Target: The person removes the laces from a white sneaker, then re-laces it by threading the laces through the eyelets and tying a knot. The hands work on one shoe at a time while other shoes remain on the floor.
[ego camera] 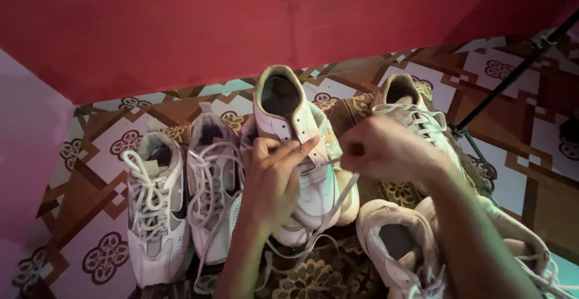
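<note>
A white sneaker point(288, 113) stands heel-up in the middle of the floor, its opening toward the red wall. My left hand point(274, 181) lies over its tongue and eyelets, fingers pressed against the side. My right hand point(386, 151) hovers just right of it, fingers pinched on a white shoelace point(338, 205) that runs down along the shoe. The lace's lower end trails loose over the patterned cloth.
Two white laced sneakers point(154, 208) point(211, 184) lie side by side on the left. Another white sneaker point(413, 115) stands behind my right hand, and more point(395, 245) lie at lower right. A black tripod leg point(512, 76) crosses the patterned tile floor point(96, 184) at the right.
</note>
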